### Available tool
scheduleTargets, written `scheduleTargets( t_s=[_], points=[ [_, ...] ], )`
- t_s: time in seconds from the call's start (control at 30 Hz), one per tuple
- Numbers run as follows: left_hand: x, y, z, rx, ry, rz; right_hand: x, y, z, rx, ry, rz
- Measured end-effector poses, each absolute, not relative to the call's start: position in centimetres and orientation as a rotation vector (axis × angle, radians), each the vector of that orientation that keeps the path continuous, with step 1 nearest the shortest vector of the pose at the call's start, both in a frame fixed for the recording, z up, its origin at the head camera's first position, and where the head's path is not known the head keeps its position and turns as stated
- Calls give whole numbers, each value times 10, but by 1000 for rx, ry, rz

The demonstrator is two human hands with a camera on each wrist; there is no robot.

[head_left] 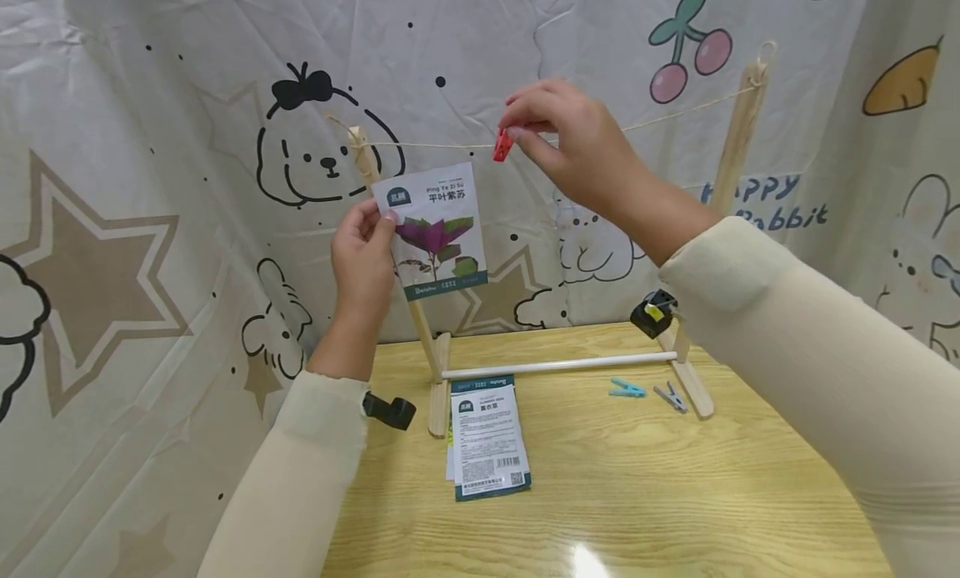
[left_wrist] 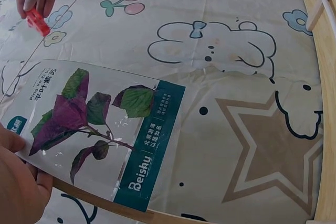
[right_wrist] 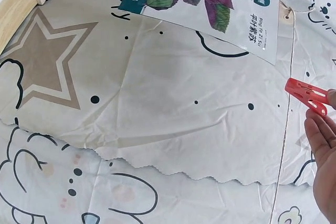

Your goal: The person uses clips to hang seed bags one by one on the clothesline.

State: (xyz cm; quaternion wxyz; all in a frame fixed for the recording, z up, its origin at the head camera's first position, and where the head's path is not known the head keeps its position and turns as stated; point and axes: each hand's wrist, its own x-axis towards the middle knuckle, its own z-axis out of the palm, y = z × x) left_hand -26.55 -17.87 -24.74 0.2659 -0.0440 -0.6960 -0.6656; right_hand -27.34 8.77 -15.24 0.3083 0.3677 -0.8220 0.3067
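My left hand (head_left: 365, 253) pinches the left edge of a seed packet (head_left: 438, 236) with a purple-and-green leafy plant on its front. The packet hangs slightly tilted, just below a thin string (head_left: 442, 146). In the left wrist view the thumb lies over the corner of the packet (left_wrist: 94, 129). A red clothespin (head_left: 502, 144) is pinched between the thumb and fingers of my right hand (head_left: 573, 140), at the string. In the right wrist view the clothespin (right_wrist: 307, 95) lies at the string, apart from the packet (right_wrist: 210, 3).
Wooden posts (head_left: 738, 136) on both sides carry the string; a white rod (head_left: 562, 365) joins their feet. More seed packets (head_left: 491, 440) lie on the wooden table (head_left: 637, 486). A blue clothespin (head_left: 627, 389) and a grey clothespin (head_left: 670, 397) lie at the right. A printed cloth hangs behind.
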Motion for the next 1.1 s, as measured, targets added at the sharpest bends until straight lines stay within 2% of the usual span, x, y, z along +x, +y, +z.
scheduleTargets(
  t_s=[0.57, 1.1],
  points=[
    [-271, -179, -243, -85, -1891, -1812, -279, 55, -140, 913, -2138, 960],
    [-275, -179, -243, -131, -1851, -1819, -285, 38, -136, 925, -2174, 905]
  ],
)
